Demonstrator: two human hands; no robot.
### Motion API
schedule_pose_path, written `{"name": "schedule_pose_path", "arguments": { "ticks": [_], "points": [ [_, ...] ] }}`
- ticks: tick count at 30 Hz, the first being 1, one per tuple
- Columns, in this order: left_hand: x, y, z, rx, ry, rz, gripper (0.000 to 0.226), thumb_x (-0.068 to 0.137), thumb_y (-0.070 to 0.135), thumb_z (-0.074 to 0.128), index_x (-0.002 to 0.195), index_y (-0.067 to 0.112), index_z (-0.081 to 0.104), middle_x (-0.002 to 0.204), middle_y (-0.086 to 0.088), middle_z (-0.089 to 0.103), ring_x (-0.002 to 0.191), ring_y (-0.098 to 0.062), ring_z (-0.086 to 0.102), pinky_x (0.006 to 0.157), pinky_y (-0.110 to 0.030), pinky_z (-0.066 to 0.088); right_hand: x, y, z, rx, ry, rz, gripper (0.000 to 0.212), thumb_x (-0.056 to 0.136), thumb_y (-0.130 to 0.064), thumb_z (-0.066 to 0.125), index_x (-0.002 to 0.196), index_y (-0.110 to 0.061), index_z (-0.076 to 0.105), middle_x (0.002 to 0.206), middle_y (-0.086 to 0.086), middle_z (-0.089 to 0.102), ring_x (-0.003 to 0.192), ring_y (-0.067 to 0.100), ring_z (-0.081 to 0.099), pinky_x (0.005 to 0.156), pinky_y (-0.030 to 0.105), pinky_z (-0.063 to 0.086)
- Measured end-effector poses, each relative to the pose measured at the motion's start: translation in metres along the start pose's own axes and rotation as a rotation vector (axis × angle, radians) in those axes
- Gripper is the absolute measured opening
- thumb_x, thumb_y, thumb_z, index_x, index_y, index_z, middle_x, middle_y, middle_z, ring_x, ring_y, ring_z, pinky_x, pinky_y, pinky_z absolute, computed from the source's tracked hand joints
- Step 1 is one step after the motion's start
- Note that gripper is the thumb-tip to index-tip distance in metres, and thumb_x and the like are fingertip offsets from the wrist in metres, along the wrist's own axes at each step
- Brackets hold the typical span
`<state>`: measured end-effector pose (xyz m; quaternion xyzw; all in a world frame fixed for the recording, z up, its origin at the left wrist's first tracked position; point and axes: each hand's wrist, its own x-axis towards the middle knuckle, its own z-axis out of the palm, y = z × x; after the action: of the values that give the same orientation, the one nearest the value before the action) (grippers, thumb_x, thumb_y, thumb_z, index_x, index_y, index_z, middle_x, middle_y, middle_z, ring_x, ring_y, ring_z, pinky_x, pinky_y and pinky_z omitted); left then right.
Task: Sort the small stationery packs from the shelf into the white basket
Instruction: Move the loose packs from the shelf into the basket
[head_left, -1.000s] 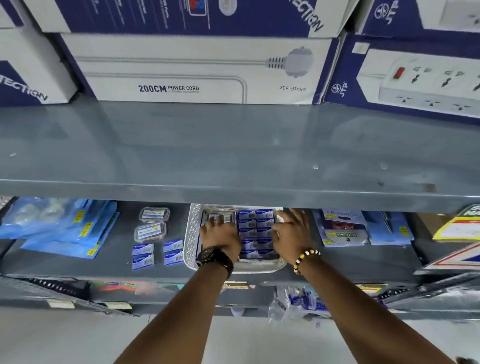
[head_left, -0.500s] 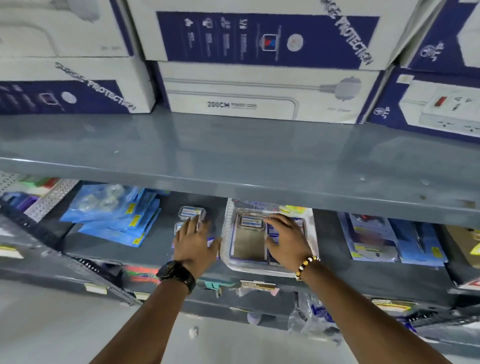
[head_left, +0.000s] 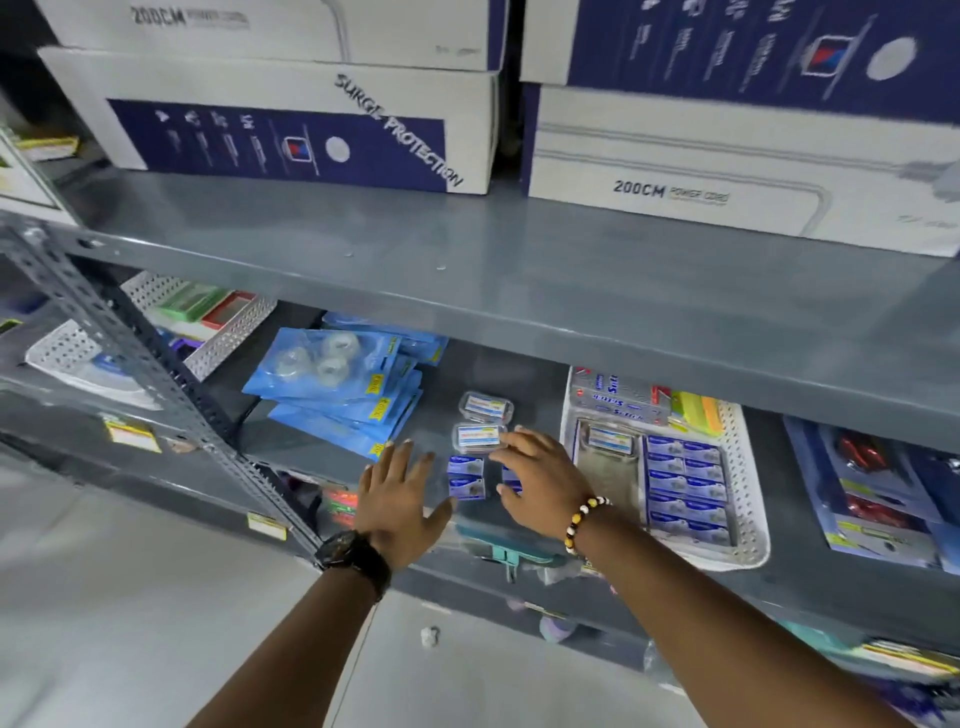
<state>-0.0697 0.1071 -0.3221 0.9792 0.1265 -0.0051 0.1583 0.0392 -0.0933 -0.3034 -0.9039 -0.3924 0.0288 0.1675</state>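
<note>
head: single view | above forearms | faces forward-down | shelf near

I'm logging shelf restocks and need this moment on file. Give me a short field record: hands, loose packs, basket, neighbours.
left hand: open, fingers spread, beside the loose packs, holding nothing
right hand: open, reaching over the loose packs, fingertips at a clear case
loose blue packs: on the shelf between the hands, some hidden by the right hand
clear cases: two, just behind the packs
white basket: right of the hands, rows of blue packs inside
blue tape packs: stacked to the left
</note>
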Motion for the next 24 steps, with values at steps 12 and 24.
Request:
{"name": "schedule_pose_path", "arguments": {
  "ticks": [12,24],
  "points": [
    [0.014,-0.047,0.028,0.085,-0.212,0.072,0.084,0.093,0.06,0.052,0.16,0.027,0.013,0.17,-0.004,0.001,0.156,-0.03,-0.007,0.125,-0.05,0.001,0.043,-0.012,0.041,-0.162,-0.291,-0.008,0.047,0.082,-0.041,0.061,0.128,-0.034,0.053,0.156,0.006,0.025,0.145,0.03,0.008,0.118,0.053,0.003],
    [0.042,-0.037,0.046,0.078,-0.175,0.154,0.11,0.078,0.092,0.018,0.161,0.02,0.008,0.17,-0.002,-0.004,0.155,-0.027,-0.014,0.125,-0.049,-0.006,0.031,0.002,0.026,0.001,0.009,0.047,0.031,0.068,-0.031,0.068,0.099,-0.025,0.069,0.134,-0.002,0.053,0.139,0.022,0.026,0.117,0.054,0.012]
  ]
}}
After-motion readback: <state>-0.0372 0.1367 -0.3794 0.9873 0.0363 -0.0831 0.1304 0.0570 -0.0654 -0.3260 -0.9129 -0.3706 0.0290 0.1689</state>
